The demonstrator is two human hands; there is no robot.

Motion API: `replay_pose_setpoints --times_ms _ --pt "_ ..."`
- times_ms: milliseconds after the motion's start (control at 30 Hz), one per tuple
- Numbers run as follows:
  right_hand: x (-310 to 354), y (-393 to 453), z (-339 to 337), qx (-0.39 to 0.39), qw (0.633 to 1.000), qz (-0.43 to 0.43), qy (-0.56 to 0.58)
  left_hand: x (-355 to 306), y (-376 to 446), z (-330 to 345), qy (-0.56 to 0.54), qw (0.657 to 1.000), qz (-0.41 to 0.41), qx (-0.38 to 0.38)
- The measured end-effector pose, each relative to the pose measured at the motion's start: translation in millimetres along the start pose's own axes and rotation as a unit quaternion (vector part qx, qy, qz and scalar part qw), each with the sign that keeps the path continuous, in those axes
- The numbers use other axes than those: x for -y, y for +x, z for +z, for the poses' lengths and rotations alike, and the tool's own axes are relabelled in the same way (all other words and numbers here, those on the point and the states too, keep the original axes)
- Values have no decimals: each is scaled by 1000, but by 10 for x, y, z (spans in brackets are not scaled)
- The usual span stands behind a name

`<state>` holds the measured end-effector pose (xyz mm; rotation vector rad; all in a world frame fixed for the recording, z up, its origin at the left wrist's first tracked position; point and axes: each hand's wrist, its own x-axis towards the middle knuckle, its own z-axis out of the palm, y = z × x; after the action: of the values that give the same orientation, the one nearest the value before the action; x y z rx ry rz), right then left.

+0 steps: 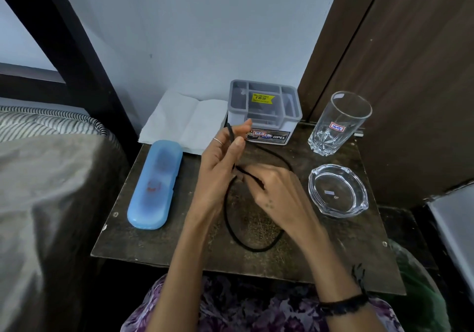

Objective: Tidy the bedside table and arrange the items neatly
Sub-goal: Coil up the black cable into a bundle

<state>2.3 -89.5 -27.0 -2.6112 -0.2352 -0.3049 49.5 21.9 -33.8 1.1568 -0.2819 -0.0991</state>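
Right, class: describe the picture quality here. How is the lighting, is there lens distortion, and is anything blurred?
Head view: dim, bluish, flat light with soft shadows; wide-angle bending bows the door frame and table edges; small highlights on the glass tumbler and ashtray; both hands, left hand and right hand, and the black cord look slightly soft.

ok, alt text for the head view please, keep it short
Both hands, left hand and right hand, hold a black cord looped over a dark bedside table. Around it: a blue case at left, white tissue and a grey organiser box behind, a drinking glass and glass ashtray at right.
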Motion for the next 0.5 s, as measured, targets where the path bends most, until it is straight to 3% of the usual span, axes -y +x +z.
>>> replay_pose_setpoints --times_ms 100,167,267,367,500 --pt "-9 -21 -31 -16 999 -35 -20 11 0 -14 241 968 56 49" --pt "-28 -25 -63 -54 996 -49 -47 11 -15 21 312 945 60 75" --pt "-113 -38 -119 -120 989 -43 -74 14 -24 35 318 944 50 67" --pt "-177 -46 -168 -200 978 -13 -61 10 -20 23 273 959 -8 74" --pt "-201 -37 -178 -277 960 34 14 -37 -24 61 200 966 -74 144"
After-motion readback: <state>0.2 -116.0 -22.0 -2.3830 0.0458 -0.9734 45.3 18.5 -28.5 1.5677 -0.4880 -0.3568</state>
